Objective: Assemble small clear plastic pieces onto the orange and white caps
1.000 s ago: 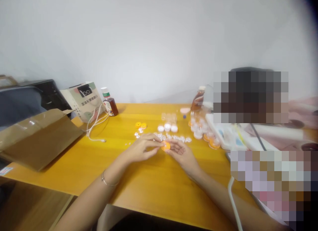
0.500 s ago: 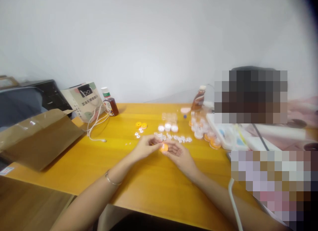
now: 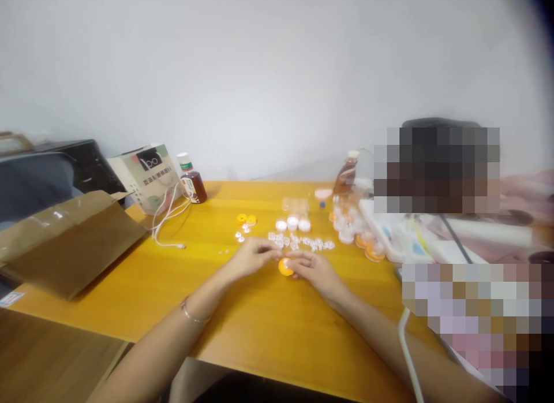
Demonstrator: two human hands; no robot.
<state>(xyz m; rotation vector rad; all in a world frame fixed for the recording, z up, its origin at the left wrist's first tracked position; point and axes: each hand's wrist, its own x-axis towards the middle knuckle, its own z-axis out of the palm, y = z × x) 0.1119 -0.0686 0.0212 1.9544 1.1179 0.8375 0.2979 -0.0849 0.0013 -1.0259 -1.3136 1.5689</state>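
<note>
In front of me, my right hand point(image 3: 315, 273) pinches a round orange plastic cap point(image 3: 285, 268) with a small white part on it, just above the table. My left hand point(image 3: 253, 257) is right beside it, thumb and fingers brought together close to the right fingertips. Whatever may be between the left fingertips is too small to tell. Beyond the hands lie several small white plastic pieces point(image 3: 318, 243) in a row. Behind these stand white round caps point(image 3: 292, 223). Further left are two yellow-orange discs point(image 3: 242, 218) with a few little white pieces point(image 3: 240, 237).
Clear and orange round containers point(image 3: 346, 232) cluster at the right, beside a white tray point(image 3: 400, 250). A brown drink bottle point(image 3: 346, 173) stands behind. On the left are a medicine bottle point(image 3: 193, 183), white cable point(image 3: 167, 243) and paper bag point(image 3: 78, 241). A person sits at right.
The orange cap has come down slightly toward me and turned its face up. The left fingers have drawn off it, and the right fingers have closed over its edge.
</note>
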